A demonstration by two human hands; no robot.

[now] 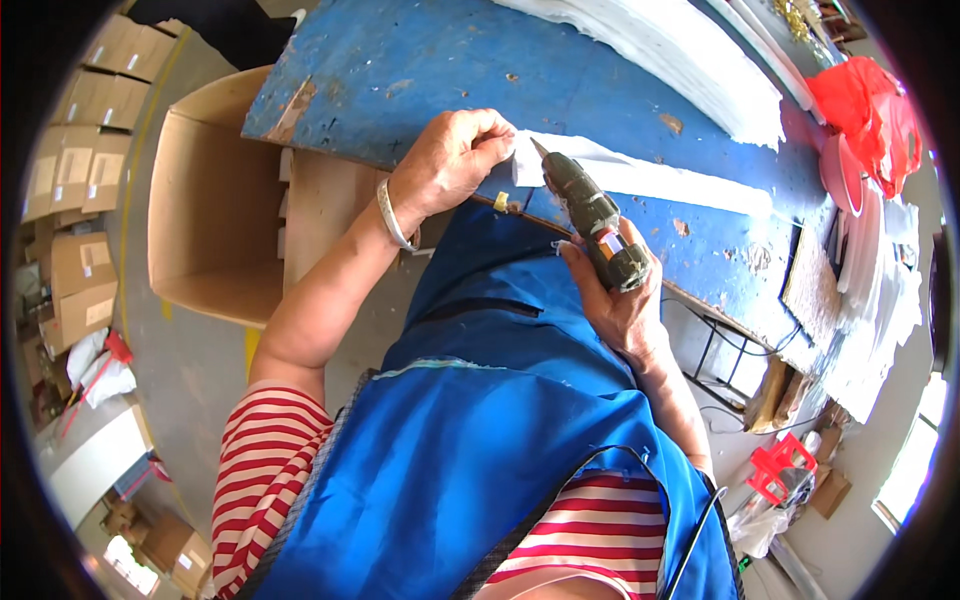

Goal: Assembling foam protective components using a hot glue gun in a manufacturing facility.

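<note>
- Clamped round the body of a dark power screwdriver [592,222], the right hand [618,300] keeps the tool tilted, tip toward the left hand.
- Left hand [455,160], a silver bangle [392,215] on its wrist, pinches shut on the near end of a white strip [650,178] lying flat on the blue bench [420,70]; its grip sits just beside the tool's tip.
- Judging from the head view, the tip meets the strip's end right at the pinching fingers, so the work on that end looks under way; whether a fastener is seated cannot be told.
- Beyond the strip, further up the bench, lies a stack of similar white pieces [680,50]; these look untouched.
- Left of the bench stands an open cardboard box [215,200]; a red plastic bag [865,105] rests at the bench's right end.
</note>
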